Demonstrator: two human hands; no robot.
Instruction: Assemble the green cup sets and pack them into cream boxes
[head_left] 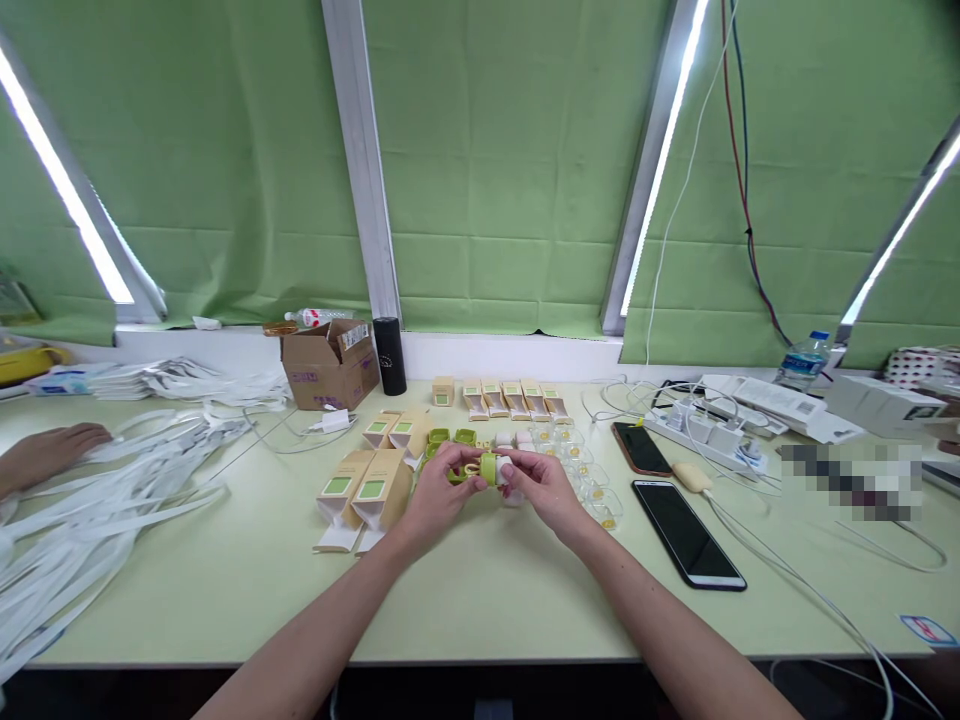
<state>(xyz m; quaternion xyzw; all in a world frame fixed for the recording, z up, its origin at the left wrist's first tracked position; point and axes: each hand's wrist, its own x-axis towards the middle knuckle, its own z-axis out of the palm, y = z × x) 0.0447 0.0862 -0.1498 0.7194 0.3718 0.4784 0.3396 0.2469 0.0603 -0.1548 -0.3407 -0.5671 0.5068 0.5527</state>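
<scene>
Both hands meet over the middle of the surface [480, 600], holding a small green-and-white container [491, 470] between them. The fingers of the left hand [442, 490] pinch its green part, thumb against forefinger; those of the right hand [551, 490] pinch the white end. The container is held sideways, its white end toward 3 o'clock.

Directions run from the container, with 12 o'clock away from the person. At 9 o'clock, near the left hand, lie four paper boxes [382, 488] with green labels, the nearest ones with open flaps. Green cases [465, 437] sit at 10 to 11 o'clock, partly hidden by the left hand. A row of small cartons [514, 400] stands at 12 o'clock. Clear cups [602, 510] with yellow centres spread from 1 to 4 o'clock, just beside the right hand.

Farther out, a cardboard box [326, 370] is at 10 o'clock with a black tumbler [389, 357] beside it. Two phones [688, 535] lie around 3 to 4 o'clock, near a power strip [701, 437]. At 9 o'clock, another person's hand [56, 458] rests by white straps [127, 500].
</scene>
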